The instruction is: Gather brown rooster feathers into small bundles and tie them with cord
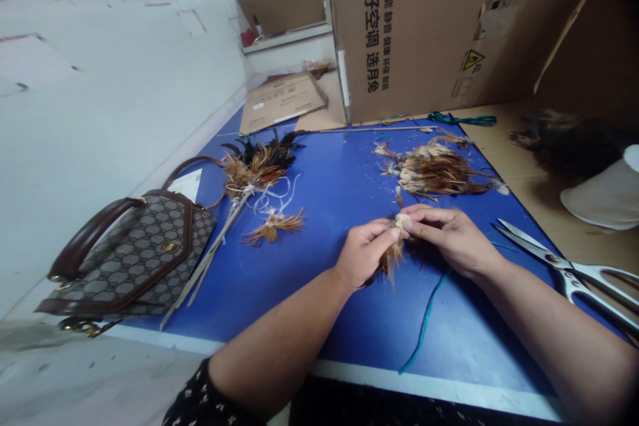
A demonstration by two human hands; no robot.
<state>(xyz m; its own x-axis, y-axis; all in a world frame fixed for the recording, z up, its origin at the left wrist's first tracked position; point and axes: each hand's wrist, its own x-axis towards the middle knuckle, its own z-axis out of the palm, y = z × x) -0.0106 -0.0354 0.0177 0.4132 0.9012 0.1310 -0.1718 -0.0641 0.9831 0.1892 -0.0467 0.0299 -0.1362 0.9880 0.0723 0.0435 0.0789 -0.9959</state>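
My left hand (367,249) and my right hand (442,236) meet over the blue table. Between their fingertips they pinch a small bunch of brown feathers (392,263), its pale fluffy end up and its tips hanging below my left hand. A teal cord (426,319) trails from under my right hand toward the front edge; whether it is tied to the bunch is hidden. Just beyond lies a pile of brown feathers (439,170) with cream bases. Scissors (559,259), blades apart, rest right of my right forearm.
A patterned handbag (144,253) stands at left beside sticks (204,256) topped with brown and black feathers (259,163). A small feather tuft (274,226) lies near white string. Behind are a large cardboard box (424,33) and a teal cord bundle (462,120); a white cup (606,193) is at right.
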